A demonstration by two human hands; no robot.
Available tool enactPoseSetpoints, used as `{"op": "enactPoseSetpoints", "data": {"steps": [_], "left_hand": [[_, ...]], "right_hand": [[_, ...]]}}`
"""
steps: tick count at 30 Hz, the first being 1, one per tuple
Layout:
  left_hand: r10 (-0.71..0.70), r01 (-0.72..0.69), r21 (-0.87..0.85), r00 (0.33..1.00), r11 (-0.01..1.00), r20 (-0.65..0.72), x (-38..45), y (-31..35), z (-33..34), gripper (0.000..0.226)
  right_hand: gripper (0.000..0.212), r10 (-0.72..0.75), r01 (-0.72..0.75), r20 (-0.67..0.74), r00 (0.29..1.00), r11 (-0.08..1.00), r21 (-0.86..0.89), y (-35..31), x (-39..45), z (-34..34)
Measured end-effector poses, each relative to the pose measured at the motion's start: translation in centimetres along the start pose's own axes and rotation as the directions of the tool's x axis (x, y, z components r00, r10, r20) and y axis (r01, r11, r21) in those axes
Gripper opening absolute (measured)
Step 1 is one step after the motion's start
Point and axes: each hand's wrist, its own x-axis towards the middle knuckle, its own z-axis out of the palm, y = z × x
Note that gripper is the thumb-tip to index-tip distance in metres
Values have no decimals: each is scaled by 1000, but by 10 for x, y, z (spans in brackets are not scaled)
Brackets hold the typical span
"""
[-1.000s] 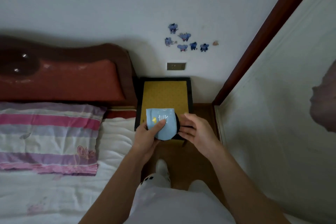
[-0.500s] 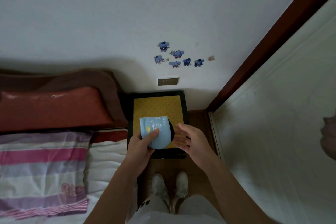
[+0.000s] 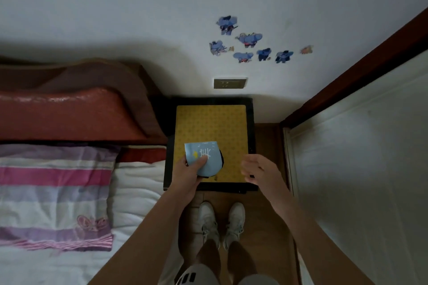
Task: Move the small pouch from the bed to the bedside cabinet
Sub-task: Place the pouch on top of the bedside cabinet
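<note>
The small pouch (image 3: pixel 208 157) is light blue with white marks, a yellow spot and a dark back edge. My left hand (image 3: pixel 188 173) grips its lower left corner, thumb on top, holding it over the front left part of the bedside cabinet (image 3: pixel 213 122), which has a yellow patterned top in a black frame. Whether the pouch touches the top I cannot tell. My right hand (image 3: pixel 259 170) hovers apart from the pouch over the cabinet's front right corner, fingers spread and holding nothing. The bed (image 3: pixel 136 183) with its white sheet lies to the left.
A pink and purple striped pillow (image 3: pixel 55 194) lies on the bed below a red-brown headboard (image 3: pixel 69 113). A wall socket (image 3: pixel 230 83) and elephant stickers (image 3: pixel 250 39) sit above the cabinet. A white door (image 3: pixel 359 157) with a dark frame stands at the right. My white shoes (image 3: pixel 221 222) are on the wooden floor.
My right hand has let go of the pouch and drawn off to the right. My left hand has carried the pouch further over the cabinet top. The view has tilted down.
</note>
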Motion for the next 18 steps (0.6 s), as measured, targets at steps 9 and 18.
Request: {"op": "enactPoseSetpoints", "data": {"steps": [9,18], "left_hand": [[74,-23,321,986,947,-148,116,-47,1,38],[258,-86,631,948,771,-185,154,-73,-4,40]], "right_hand": [[47,-284,287,120,951,675,-679,79,83,18],[67,-316,305,209,926,295,-906,151,119,40]]}}
